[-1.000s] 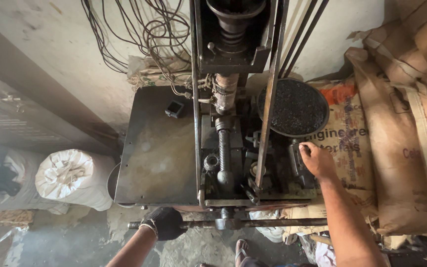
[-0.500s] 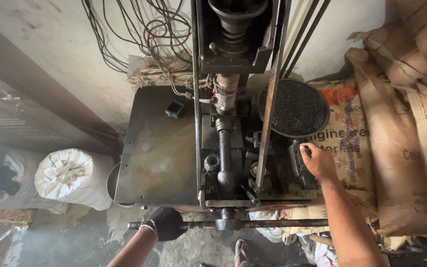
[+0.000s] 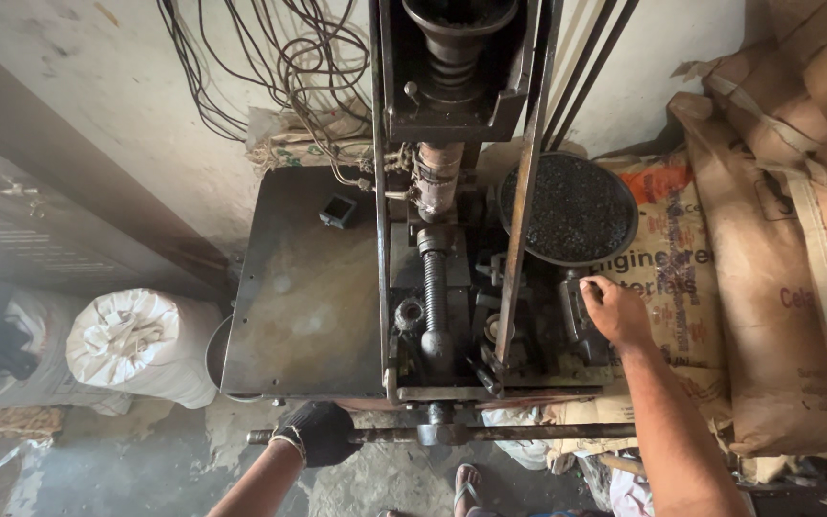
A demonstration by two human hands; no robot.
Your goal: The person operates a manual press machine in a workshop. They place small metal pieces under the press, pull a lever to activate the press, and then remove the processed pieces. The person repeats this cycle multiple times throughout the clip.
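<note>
1 gloved left hand (image 3: 321, 431) gripping 1 bar (image 3: 519, 433), bare right hand (image 3: 616, 312)

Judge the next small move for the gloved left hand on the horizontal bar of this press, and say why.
Probably pull the horizontal bar round. The gloved left hand is closed on it, and the bare right hand rests on the dark block beside the screw, as if steadying it.

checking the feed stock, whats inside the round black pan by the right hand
The round black pan holds dark, gritty granules. A slanted metal rod crosses its left part, hiding that strip. The right hand rests just below the pan.
</note>
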